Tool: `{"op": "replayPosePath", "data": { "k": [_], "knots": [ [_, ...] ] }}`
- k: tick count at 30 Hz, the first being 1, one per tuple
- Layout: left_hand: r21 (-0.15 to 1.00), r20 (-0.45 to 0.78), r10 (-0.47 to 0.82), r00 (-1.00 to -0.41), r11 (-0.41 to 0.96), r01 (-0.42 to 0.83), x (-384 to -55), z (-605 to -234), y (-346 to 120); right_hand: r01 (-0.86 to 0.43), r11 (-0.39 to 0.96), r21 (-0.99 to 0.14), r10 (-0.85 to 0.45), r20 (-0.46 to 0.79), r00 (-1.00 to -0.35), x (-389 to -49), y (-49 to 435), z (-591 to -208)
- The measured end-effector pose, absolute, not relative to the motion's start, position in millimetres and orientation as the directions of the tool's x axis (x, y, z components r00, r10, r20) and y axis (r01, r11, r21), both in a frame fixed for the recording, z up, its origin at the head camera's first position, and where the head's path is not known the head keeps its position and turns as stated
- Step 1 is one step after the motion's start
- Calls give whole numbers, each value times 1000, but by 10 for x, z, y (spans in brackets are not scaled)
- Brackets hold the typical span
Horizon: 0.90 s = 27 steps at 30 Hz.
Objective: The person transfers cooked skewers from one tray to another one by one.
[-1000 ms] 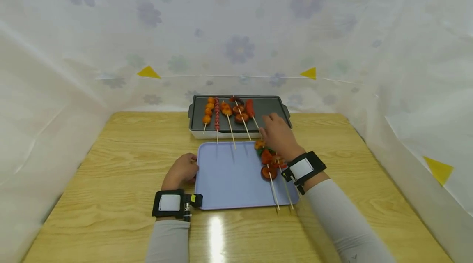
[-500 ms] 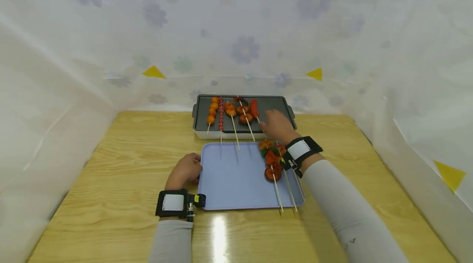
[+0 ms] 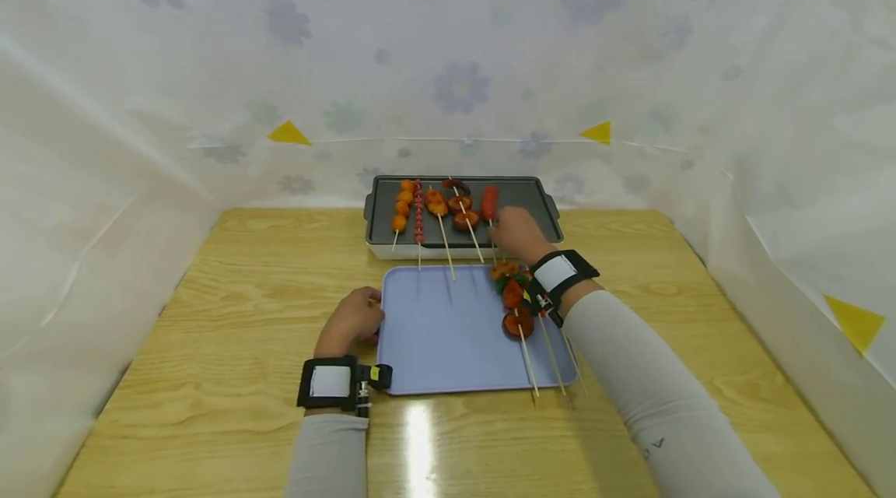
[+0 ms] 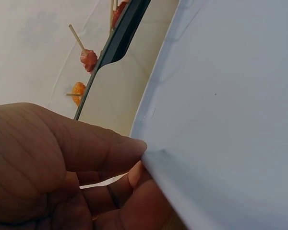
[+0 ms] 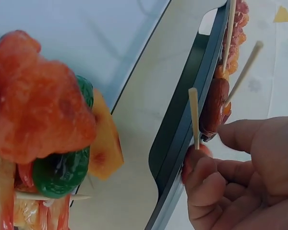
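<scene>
My left hand (image 3: 355, 319) pinches the left rim of a lilac tray (image 3: 434, 342), thumb on top and fingers below, as the left wrist view shows. My right hand (image 3: 519, 233) is over the front right of a dark griddle (image 3: 521, 194), beside the stick of a red sausage skewer (image 3: 489, 204). In the right wrist view that stick (image 5: 194, 117) rises by the curled fingertips, while the thumb stands apart from them. Several skewers of mixed vegetables (image 3: 514, 296) lie along the tray's right side, partly hidden by the right wrist.
On the griddle also lie a skewer of orange balls (image 3: 402, 206), a thin pink-red skewer (image 3: 418, 210), an orange-brown skewer (image 3: 437, 203) and a skewer of brown rounds (image 3: 463, 212). Their sticks overhang the front edge. A wooden table (image 3: 245, 311) carries everything, with a flowered sheet behind.
The sausage skewer has swung straighter and slightly right on the griddle, with my right hand next to it. My left hand stays on the tray rim. The head view has shifted a little.
</scene>
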<state>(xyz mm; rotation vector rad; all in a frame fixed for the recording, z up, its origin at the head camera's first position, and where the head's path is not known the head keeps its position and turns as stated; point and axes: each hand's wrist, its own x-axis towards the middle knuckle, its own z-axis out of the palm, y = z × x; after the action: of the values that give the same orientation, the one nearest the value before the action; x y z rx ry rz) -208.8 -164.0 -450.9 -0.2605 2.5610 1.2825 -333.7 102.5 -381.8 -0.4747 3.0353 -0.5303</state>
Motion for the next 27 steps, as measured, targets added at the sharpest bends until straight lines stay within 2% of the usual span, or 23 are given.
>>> {"op": "replayPosePath", "data": {
  "k": [10,18,27],
  "knots": [
    [757,-326,-55,-944,582,-295,-2088,-4504,-1626,-240,920,-310,-250,8,-968,-3325,981,-3801],
    [757,-316,-61,-947,586,-290,-2095,-4532,-1618,-143,935,-325,-170,-55,-984,-3354,1017,-3817],
    [769,-339,-62,-939,556,-315,-2099,-4554,-1628,-161,927,-340,-195,-69,-978,-3416,1072,-3813]
  ]
}}
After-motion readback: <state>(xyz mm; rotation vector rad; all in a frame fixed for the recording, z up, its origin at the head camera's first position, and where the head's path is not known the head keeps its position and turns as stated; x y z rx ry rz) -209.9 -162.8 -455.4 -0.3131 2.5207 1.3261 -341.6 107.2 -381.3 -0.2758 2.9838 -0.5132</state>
